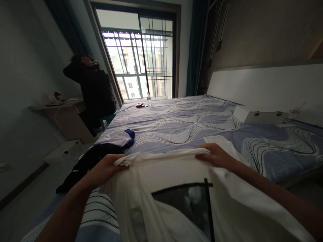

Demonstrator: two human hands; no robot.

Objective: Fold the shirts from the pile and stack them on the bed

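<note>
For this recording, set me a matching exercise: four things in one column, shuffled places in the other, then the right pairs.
1. White fabric garment with a dark print
2. Upright clear bottle with a reddish label
3. Long white box on the wavy-patterned bed
4. Crumpled black cloth

A. In front of the white headboard
B. At the bed's left edge
C. In the grip of left hand and right hand
D. Near the dark-framed glass window

Pairs: 1-C; 2-D; 3-A; 4-B

No legible text; label (pixel 148 98) on bottle (pixel 149 102) near window (pixel 126 64) too small to read.
</note>
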